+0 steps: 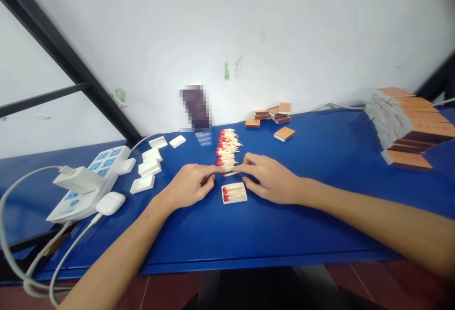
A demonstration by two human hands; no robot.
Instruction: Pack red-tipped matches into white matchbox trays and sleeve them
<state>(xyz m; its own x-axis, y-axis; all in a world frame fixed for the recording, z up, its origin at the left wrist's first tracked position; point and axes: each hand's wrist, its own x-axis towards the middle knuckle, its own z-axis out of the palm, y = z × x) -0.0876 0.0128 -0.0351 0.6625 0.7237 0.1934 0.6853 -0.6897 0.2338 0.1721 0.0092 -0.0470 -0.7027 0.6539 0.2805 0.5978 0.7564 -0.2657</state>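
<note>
A long pile of red-headed matches (228, 149) lies on the blue table, heads to the left. My left hand (190, 186) rests left of the pile's near end, its index fingertip at the match heads and the thumb apart below. From the right, my right hand (272, 177) reaches the bare ends of the same near matches with its index finger, the thumb also apart. Neither hand visibly grips anything; the other fingers are partly curled or hidden. Just below the fingertips sits a white matchbox tray (234, 201) with several matches in it.
White matchbox trays (149, 166) lie at the left beside a power strip (106, 160) with a charger, cables and a white earphone case (111, 203). Orange matchboxes (284, 133) are near the wall; a large stack (423, 125) stands at far right. A blurred dark object (197, 106) leans on the wall.
</note>
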